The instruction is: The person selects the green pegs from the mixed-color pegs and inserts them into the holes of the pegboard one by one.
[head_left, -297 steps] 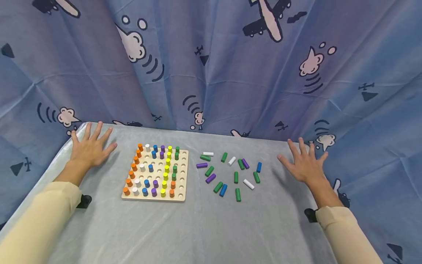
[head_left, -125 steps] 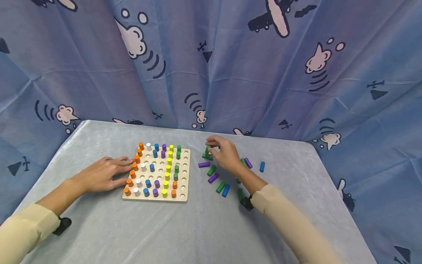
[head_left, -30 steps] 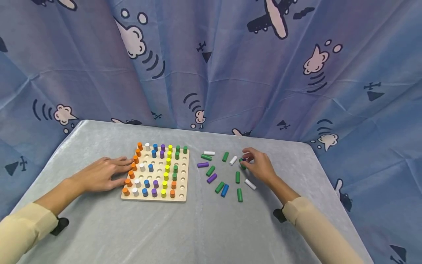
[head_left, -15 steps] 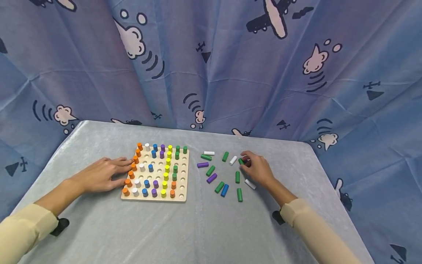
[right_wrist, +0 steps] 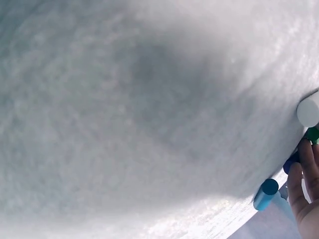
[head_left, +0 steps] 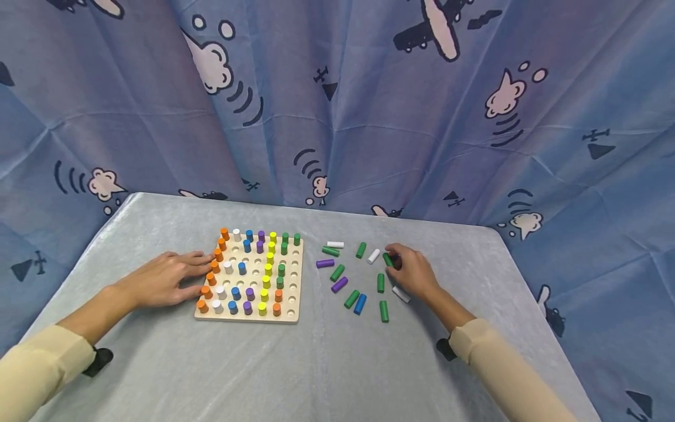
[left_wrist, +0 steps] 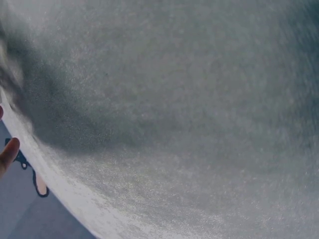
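The wooden pegboard (head_left: pixel 295 281) lies left of the middle, with orange, white, blue, purple, yellow and green pegs standing in it. My left hand (head_left: pixel 169 278) rests palm down at its left edge, fingertips by the orange pegs; in the left wrist view only fingertips (left_wrist: pixel 9 152) show. Right of the loose pegs, my right hand (head_left: pixel 413 272) pinches a green peg (head_left: pixel 387 259) between thumb and finger, at the tabletop. The right wrist view shows its fingers (right_wrist: pixel 298 191) by that green peg (right_wrist: pixel 313 134), with a blue peg (right_wrist: pixel 265 194) nearby.
Several loose pegs lie between board and right hand, among them a white peg (head_left: pixel 334 244), a purple peg (head_left: pixel 325 264), a blue peg (head_left: pixel 360 304) and a green peg (head_left: pixel 384 311). A white peg (head_left: pixel 401 294) lies just below the right hand. A patterned curtain (head_left: pixel 337 117) hangs behind the grey tabletop (head_left: pixel 237 375).
Both hands have come in from the table's sides. A green peg has left the right of the table, and one more stands in the board's top right. Lately the right fingers have closed on another green peg.
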`<action>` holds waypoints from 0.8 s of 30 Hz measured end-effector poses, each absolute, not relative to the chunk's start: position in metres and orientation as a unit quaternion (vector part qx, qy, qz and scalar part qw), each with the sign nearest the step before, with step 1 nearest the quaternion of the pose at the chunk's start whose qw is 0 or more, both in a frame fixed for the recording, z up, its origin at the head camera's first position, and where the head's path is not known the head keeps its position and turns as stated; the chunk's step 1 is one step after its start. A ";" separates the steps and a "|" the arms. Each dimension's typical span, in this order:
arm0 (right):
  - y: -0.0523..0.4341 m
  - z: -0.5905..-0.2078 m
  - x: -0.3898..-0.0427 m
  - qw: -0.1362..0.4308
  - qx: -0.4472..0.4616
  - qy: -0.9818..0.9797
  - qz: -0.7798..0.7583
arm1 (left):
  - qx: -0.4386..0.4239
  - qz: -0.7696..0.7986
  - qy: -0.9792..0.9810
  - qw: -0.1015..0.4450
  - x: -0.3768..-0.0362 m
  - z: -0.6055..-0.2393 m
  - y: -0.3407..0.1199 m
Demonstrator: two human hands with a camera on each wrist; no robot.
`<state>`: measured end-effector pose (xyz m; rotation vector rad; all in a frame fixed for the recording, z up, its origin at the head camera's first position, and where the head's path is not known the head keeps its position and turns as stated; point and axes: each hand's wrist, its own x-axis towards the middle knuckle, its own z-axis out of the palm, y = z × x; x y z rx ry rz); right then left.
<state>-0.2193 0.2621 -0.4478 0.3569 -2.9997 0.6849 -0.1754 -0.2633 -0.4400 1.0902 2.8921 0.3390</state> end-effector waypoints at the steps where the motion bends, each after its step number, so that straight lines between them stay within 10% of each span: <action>1: 0.263 -0.448 -0.219 0.020 0.115 -0.968 0.221 | 0.352 0.110 0.930 0.016 -0.175 -0.440 -0.263; 24: 0.276 -0.429 -0.215 0.054 0.154 -0.955 0.248 | 0.344 0.105 0.933 0.016 -0.176 -0.441 -0.262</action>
